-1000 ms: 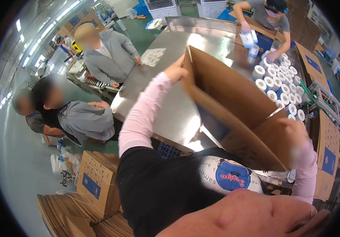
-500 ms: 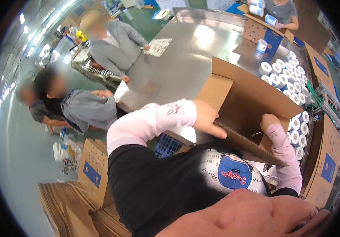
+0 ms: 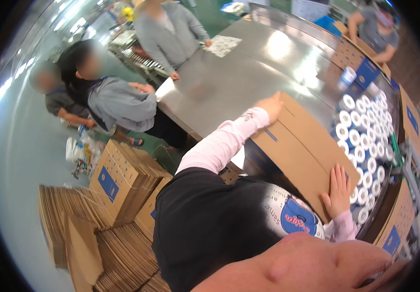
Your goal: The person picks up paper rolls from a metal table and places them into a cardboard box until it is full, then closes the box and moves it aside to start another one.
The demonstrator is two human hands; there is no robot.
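A brown cardboard box (image 3: 303, 143) lies at the near edge of the metal table, its flaps folded over so that a seam runs along the top. My left hand (image 3: 270, 108) is closed at the box's far left corner, its fingertips partly hidden there. My right hand (image 3: 337, 192) rests flat on the right end of the flaps, fingers stretched out and holding nothing. Pink sleeves cover both forearms. Just right of the box stand many white rolls (image 3: 360, 138) with blue wrapping, close to my right hand.
The metal table (image 3: 229, 87) stretches away from me. Across it, a person (image 3: 375, 34) handles another carton (image 3: 361, 61). More people (image 3: 117, 97) stand at the left. Stacked flat cartons (image 3: 122, 180) are at lower left, and a conveyor frame (image 3: 412, 170) runs along the right.
The box stood open with my right hand inside. Now its flaps are folded over, my right hand lies on top, and my left hand has moved to the far left corner.
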